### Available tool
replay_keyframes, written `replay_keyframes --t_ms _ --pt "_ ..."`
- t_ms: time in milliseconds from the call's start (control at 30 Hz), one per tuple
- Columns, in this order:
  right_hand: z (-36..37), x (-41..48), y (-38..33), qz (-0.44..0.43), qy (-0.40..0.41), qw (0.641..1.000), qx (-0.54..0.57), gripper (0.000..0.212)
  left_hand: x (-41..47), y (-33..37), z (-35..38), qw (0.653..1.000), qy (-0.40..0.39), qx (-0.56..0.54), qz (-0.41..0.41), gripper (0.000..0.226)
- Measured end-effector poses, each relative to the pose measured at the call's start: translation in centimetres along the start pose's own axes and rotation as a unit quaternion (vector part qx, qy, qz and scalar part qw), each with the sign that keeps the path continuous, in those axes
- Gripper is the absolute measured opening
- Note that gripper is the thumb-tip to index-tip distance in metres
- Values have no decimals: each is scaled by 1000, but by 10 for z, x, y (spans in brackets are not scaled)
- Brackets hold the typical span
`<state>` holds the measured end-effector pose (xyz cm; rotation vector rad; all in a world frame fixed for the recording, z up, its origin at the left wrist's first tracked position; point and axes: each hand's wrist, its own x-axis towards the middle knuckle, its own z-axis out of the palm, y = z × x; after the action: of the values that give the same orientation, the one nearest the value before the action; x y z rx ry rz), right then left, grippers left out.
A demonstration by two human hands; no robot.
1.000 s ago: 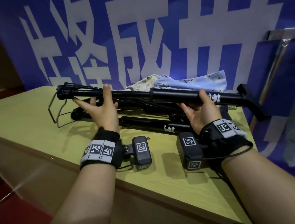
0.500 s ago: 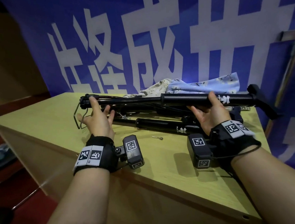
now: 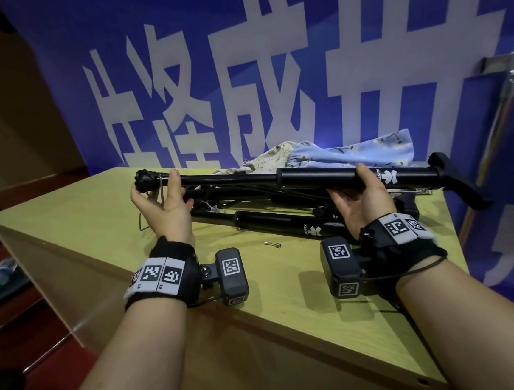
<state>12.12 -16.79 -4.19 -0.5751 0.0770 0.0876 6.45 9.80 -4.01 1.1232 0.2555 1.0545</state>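
I see both hands on the black pump, mid-frame, held roughly level above the table. The left hand grip has its thumb over the thin rod by the knobbed end, fingers underneath. The right hand grip wraps the thick barrel beside the white logo. A second pump lies on the table just below, a floral cloth is behind it, and a small metal pin lies lower centre.

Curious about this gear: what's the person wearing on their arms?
No sleeves. The left wristband and right wristband are black with white tags printed with square black codes. Bracketed to them, the left box and right box are dark grey, also coded. A thin black cable loops by the right wristband.
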Motion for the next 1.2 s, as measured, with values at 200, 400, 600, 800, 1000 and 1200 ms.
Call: replay_keyframes --t_ms 200,400,600,800,1000,1200 --pt "-1 1 1 -10 7 1000 -6 45 3 -2 -4 999 12 36 18 71" --pt "-2 4 -1 -13 8 1000 1 46 0 3 -8 993 -38 105 49 82" --pt "-4 9 -7 -12 31 999 19 33 -4 14 -4 955 -121 263 57 137" --pt "-5 9 -9 -19 42 998 44 34 -16 34 3 949 -184 245 71 142" --pt "-4 6 -8 -20 38 999 33 15 -23 37 11 984 -93 143 53 66" --pt "-2 2 -8 -22 34 999 26 12 -12 29 7 991 2 128 39 48"
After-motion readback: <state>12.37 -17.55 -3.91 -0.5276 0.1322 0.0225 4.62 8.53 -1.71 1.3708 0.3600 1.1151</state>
